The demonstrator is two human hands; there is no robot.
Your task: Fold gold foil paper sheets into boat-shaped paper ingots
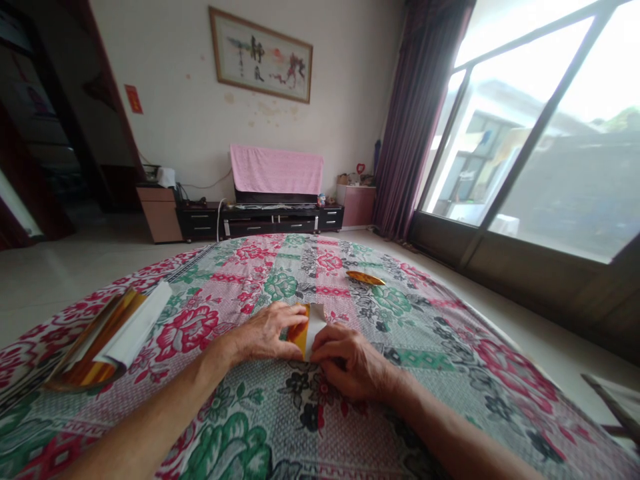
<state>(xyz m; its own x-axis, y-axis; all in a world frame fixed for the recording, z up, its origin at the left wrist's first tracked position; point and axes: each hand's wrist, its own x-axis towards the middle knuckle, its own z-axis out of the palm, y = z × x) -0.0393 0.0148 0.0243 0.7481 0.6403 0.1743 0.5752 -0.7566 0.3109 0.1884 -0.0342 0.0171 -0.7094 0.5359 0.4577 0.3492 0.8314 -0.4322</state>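
Observation:
Between my hands, low over the patterned tablecloth (240,373), is a small sheet of gold paper (315,327) with a pale, whitish reverse side. My left hand (273,331) holds its left, gold part, with the thumb at the near edge and the fingers at the far edge. On the right, my right hand (353,360) pinches the pale side with curled fingers, and its fingertips are partly hidden. Farther off to the right lies a gold, boat-shaped folded paper piece (366,278). Curled sheets of gold and white paper (107,340) are stacked at the left.
The cloth-covered table has a rounded far edge. Beyond it stands a low black TV cabinet (273,223) with a pink towel (277,170) over the screen. A purple curtain (423,120) and large windows line the right. Some dark furniture legs (613,407) show at the lower right.

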